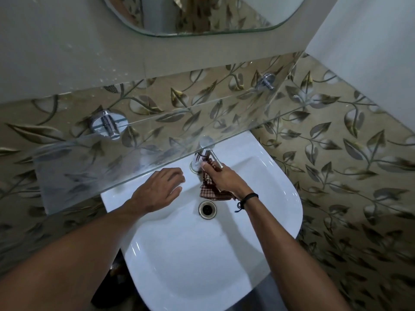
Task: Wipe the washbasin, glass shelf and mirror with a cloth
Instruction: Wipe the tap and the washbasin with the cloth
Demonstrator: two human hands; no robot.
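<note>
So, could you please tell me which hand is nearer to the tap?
The right hand, holding the checked cloth against the tap. The left hand sits over the washbasin ledge, apart from the tap, on its left.

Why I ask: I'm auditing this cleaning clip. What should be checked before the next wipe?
1. Cloth gripped by right hand: ok.
2. Cloth touching the tap: ok.
3. Left hand holds nothing: ok.
4. Drain uncovered: ok.
5. Glass shelf free of marks: not ok, hazy patches show.
6. Mirror clean: cannot tell, only its lower edge is in view.
</note>
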